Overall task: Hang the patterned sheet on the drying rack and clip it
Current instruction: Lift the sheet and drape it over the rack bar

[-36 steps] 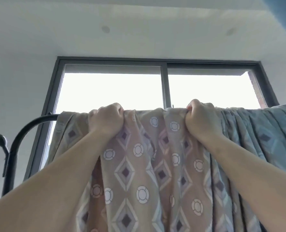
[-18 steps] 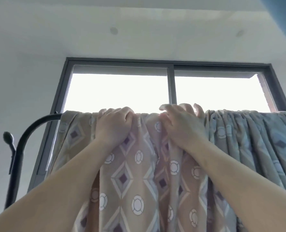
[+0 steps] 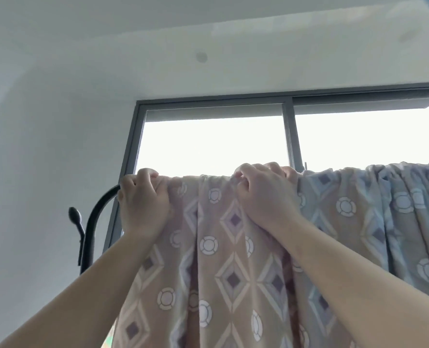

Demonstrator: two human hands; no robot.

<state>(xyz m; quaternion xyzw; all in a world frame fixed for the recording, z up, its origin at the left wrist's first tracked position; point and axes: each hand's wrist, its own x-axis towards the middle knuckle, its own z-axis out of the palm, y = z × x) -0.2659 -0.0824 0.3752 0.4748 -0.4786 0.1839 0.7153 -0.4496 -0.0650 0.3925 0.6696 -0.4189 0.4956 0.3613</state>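
The patterned sheet (image 3: 223,259), beige and blue-grey with diamonds and white rings, hangs in folds over the top bar of the black drying rack (image 3: 95,214). The bar itself is hidden under the cloth. My left hand (image 3: 143,202) grips the sheet's left top edge, right where the rack's curved end comes out. My right hand (image 3: 263,197) grips a bunch of cloth at the top, to the right of the left hand. No clip is visible.
Behind the sheet is a large window with a dark frame (image 3: 287,126), bright with daylight. A black knob (image 3: 75,214) sticks out from the rack's left upright. White wall and ceiling fill the left and top.
My left hand slid left along the bar to the sheet's left edge, spreading the cloth. My right hand also moved left and gripped the top again. The view swung left.
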